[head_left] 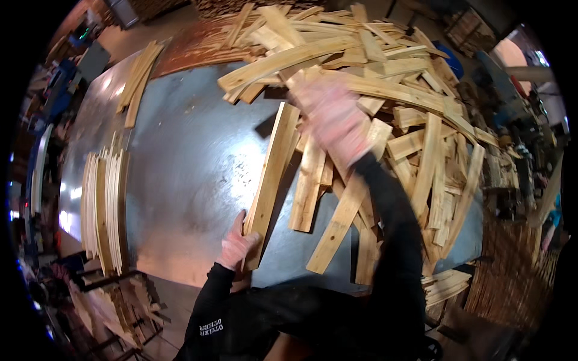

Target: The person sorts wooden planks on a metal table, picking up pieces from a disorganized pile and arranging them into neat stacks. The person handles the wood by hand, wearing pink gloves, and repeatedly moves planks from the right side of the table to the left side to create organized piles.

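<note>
My left hand is closed round the near end of a wooden slat, which stands on edge and slants away from me over the metal table. At least one more slat shows close beside it. My right hand reaches over the near side of a loose heap of slats. It is smeared by motion, so whether its fingers hold anything cannot be made out. Beneath and beside it, a knotted slat and a shorter slat point toward me.
A neat row of slats on edge stands at the table's left side. Several slats lie in a small stack at the far left. Stacked wood is at the right, and a rack with offcuts stands below the table's left corner.
</note>
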